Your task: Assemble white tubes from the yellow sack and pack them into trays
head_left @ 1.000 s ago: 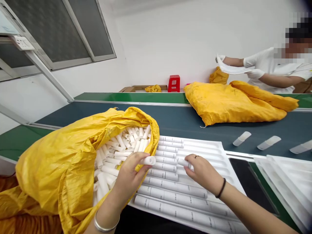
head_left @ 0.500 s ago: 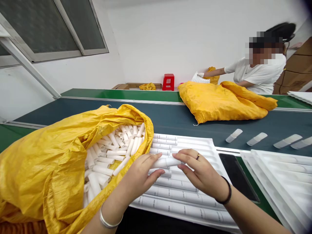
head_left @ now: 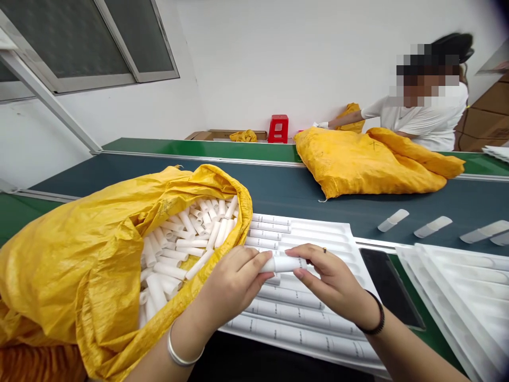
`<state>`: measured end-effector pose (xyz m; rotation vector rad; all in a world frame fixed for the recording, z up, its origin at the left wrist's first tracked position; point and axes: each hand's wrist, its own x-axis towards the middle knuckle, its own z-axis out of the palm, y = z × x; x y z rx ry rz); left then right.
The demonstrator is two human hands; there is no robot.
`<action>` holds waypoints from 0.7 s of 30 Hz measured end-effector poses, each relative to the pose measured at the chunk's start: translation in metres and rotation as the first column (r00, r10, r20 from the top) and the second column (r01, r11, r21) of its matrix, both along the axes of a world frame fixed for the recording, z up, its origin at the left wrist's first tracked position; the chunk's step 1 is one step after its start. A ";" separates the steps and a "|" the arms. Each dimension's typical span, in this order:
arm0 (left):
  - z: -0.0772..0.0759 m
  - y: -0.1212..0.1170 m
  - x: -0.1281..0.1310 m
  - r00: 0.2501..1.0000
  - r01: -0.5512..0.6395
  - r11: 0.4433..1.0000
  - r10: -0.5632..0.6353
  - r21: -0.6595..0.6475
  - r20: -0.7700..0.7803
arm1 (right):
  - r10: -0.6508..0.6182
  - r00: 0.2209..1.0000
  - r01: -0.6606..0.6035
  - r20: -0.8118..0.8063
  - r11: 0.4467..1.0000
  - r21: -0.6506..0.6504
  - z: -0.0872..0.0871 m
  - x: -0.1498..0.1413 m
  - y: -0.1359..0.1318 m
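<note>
Both my hands pinch one short white tube (head_left: 283,263) above a white moulded tray (head_left: 342,236). My left hand (head_left: 233,284) grips its left end with thumb and fingers. My right hand (head_left: 332,281) holds the right end. The tray's grooves hold rows of white tubes (head_left: 290,315) laid end to end, mostly in the near rows. To the left, an open yellow woven sack (head_left: 91,254) lies on its side, its mouth full of loose white tubes (head_left: 186,241).
A dark conveyor belt (head_left: 278,193) runs behind the tray, carrying several translucent tubes (head_left: 433,226) at right. A second yellow sack (head_left: 374,162) lies across it by a seated person in a white shirt (head_left: 421,116). Empty white trays (head_left: 461,297) are stacked at right. A red stool (head_left: 278,129) stands by the far wall.
My left hand carried a tube from the sack's mouth rightward to meet my right hand. Both now hold it over the tray. The view shifted slightly.
</note>
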<state>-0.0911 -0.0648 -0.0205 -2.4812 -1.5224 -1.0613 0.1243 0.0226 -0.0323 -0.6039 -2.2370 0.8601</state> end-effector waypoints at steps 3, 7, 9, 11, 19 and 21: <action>-0.002 0.000 0.006 1.000 -0.004 1.000 0.004 0.004 -0.031 | 0.023 1.000 -0.023 -0.010 1.000 0.014 0.005 0.001 -0.003; -0.011 -0.004 0.018 1.000 -0.011 0.998 0.011 -0.057 0.008 | 0.084 0.996 -0.086 0.032 0.994 0.065 0.007 -0.001 -0.010; -0.018 -0.005 0.021 1.000 -0.024 0.994 0.024 -0.106 -0.009 | 0.113 0.983 -0.129 0.146 0.987 0.101 0.001 -0.005 -0.007; -0.025 -0.005 0.015 0.995 -0.074 0.982 0.062 -0.176 -0.073 | 0.066 0.950 -0.125 0.305 0.976 0.178 -0.011 -0.006 0.009; -0.034 -0.003 -0.089 0.705 -0.707 0.511 0.564 -0.488 -0.431 | -0.713 0.322 0.817 0.623 0.541 0.198 -0.058 0.083 0.157; -0.040 -0.004 -0.105 0.706 -0.701 0.453 0.554 -0.551 -0.442 | -0.671 0.302 0.829 0.678 0.536 0.161 -0.064 0.106 0.174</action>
